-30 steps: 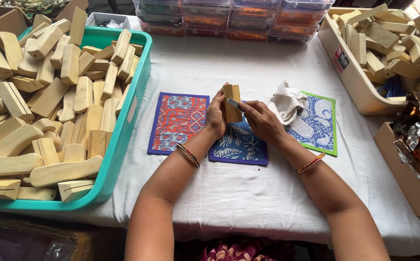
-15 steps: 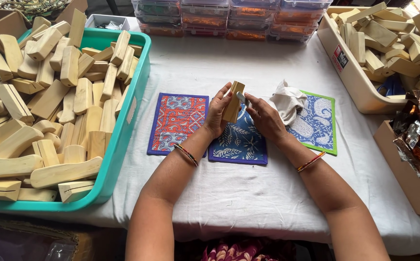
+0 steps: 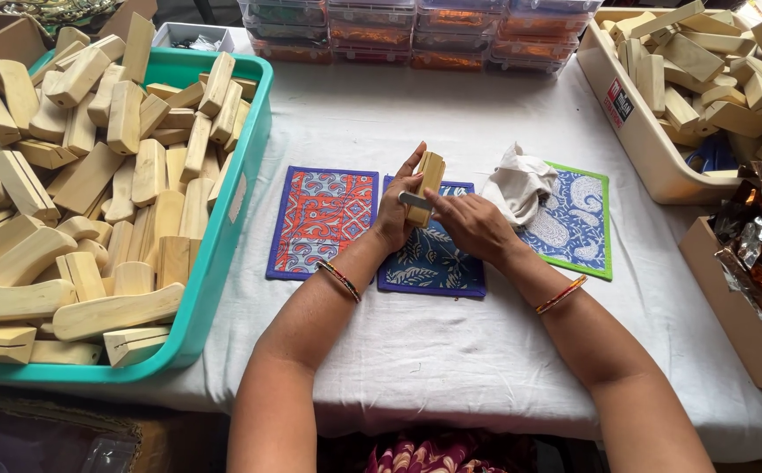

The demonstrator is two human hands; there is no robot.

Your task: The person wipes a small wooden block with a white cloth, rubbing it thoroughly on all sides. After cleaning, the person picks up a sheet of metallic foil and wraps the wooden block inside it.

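Note:
My left hand (image 3: 396,213) holds a small pale wooden block (image 3: 430,180) upright above a dark blue patterned cloth mat (image 3: 429,259). My right hand (image 3: 470,225) pinches a small grey flat tool (image 3: 414,201) and presses it against the side of the block. Both hands are over the middle of a table covered with a white cloth (image 3: 451,350). A red and blue patterned mat (image 3: 321,220) lies just left of my hands, and a blue and green mat (image 3: 578,221) just right.
A teal bin (image 3: 223,236) full of wooden blocks fills the left side. A cream bin (image 3: 635,131) of similar blocks stands at the back right. A crumpled white rag (image 3: 517,184) lies by my right hand. A cardboard box (image 3: 736,315) with shiny wrappers sits right. Clear lidded boxes (image 3: 416,31) line the back.
My left hand has turned the block more upright and lifted it slightly. My right hand has slid the grey tool along the block's side.

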